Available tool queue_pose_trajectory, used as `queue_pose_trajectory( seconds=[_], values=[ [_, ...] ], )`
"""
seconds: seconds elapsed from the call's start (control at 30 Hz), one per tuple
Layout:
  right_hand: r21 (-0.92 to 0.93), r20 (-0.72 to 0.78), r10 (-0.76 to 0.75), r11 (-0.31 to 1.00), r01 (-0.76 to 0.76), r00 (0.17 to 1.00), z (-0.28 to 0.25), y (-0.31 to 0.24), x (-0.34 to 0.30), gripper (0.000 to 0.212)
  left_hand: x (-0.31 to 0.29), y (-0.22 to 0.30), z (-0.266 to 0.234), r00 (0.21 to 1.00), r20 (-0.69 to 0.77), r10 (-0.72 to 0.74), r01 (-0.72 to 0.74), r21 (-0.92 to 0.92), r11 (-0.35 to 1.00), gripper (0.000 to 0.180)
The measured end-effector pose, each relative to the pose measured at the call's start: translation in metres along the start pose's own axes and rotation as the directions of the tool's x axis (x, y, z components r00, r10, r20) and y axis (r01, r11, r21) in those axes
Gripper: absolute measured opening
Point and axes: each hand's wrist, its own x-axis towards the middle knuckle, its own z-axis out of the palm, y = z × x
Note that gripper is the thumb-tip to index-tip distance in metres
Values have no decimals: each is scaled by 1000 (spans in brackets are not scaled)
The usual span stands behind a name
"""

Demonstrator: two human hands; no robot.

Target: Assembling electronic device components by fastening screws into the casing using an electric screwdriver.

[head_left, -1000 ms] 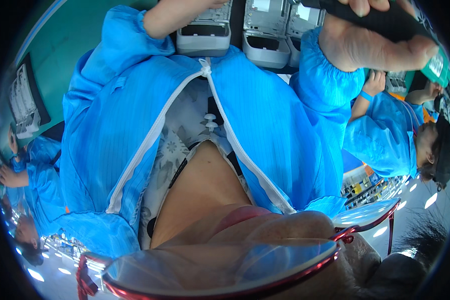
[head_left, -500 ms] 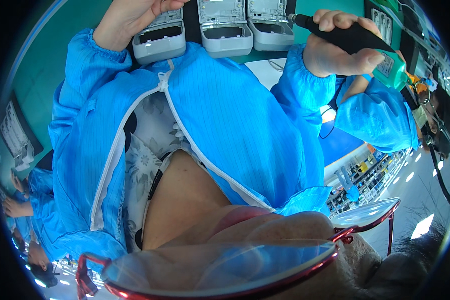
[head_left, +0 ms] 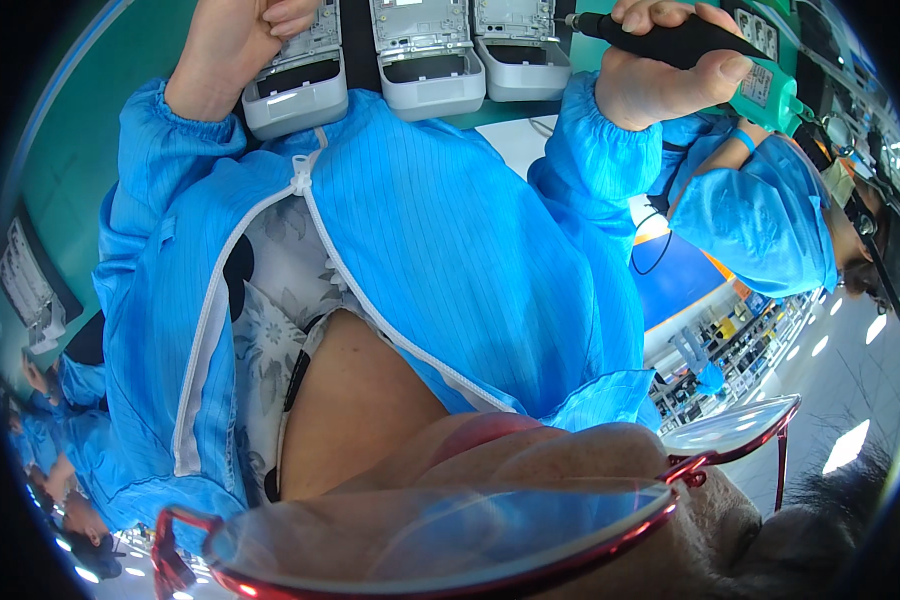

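Observation:
My right hand (head_left: 660, 75) is wrapped round an electric screwdriver with a black grip (head_left: 660, 40) and a green rear end (head_left: 770, 98). Its thin metal tip points left, beside the right one of three open white-grey plastic housings (head_left: 523, 70). The middle housing (head_left: 432, 85) lies between my hands. By the left housing (head_left: 295, 95), my left hand (head_left: 235, 55) has its fingers curled in at the top edge of the picture. Whatever those fingers may hold is hidden. The upper parts of the housings run out of view.
A green work surface (head_left: 90, 120) spreads out to the left, with another light housing part (head_left: 30, 275) on a dark mat. Close by on the right sits a co-worker in a blue smock (head_left: 750, 220). More people in blue are at the far left.
The housings and both hands have shifted left in the picture. My left hand has moved slightly left relative to the left housing. My right hand keeps its hold on the screwdriver, now a little higher.

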Motion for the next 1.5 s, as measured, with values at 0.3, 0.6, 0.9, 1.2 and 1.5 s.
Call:
queue_pose_trajectory(
  seconds=[0.3, 0.6, 0.9, 1.2, 1.5],
  values=[
    [-761, 496, -20, 472, 445, 868, -19, -48, 11, 73, -3, -6, 1, 998, -43, 37, -34, 70, 997, 21],
    [-852, 436, 92, 364, 377, 895, -15, -33, -7, 55, -11, -9, -1, 996, -66, 64, -59, 77, 995, 20],
    [-861, 429, 87, 339, 378, 899, -19, -32, -7, 55, -7, -11, -4, 997, -32, 77, -73, 114, 991, 19],
    [-849, 449, 176, 390, 357, 876, -21, -41, -3, 53, 9, -16, -9, 994, 78, 79, -86, 84, 993, 22],
    [-167, -9, 147, 975, -146, 989, -10, -1, -7, 57, 1, -9, 3, 987, 95, 132, -149, 200, 968, 22]
  ],
)
